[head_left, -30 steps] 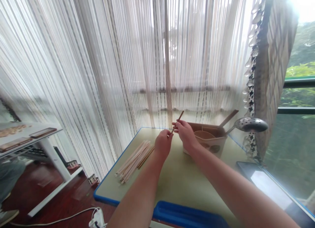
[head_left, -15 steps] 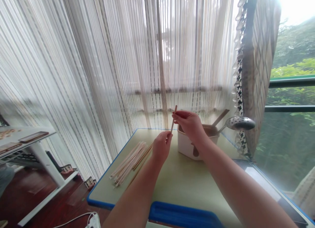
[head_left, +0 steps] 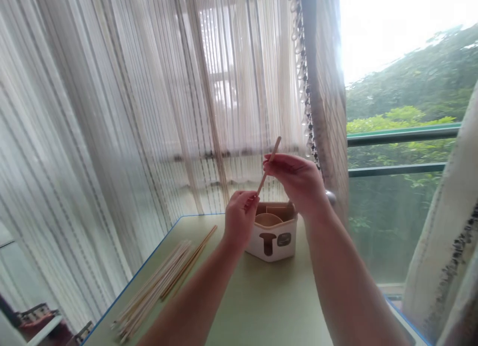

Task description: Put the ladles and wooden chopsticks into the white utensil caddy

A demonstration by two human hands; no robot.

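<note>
My left hand [head_left: 243, 216] is closed on the lower end of a slim wooden chopstick [head_left: 263, 181]. My right hand [head_left: 297, 179] pinches the same chopstick higher up, and its tip sticks out above those fingers. Whether it is one stick or a pair pressed together, I cannot tell. Just below and beyond both hands stands a white utensil holder [head_left: 280, 254] with brown compartments inside and a brown mark on its front. To the left, a bundle of pale chopsticks [head_left: 160, 286] lies slanted on the table, with a few browner chopsticks [head_left: 194, 254] alongside.
The pale green table [head_left: 242, 306] has a blue edge. Behind my right wrist shows a bit of the metal skimmer [head_left: 330, 196]. A sheer striped curtain [head_left: 149, 112] hangs behind the table. At right are a window railing [head_left: 403, 137] and another curtain [head_left: 440, 236].
My view has turned right, so the holder's front shows and the skimmer is mostly hidden behind my right wrist. The chopstick leans further right, still in both hands.
</note>
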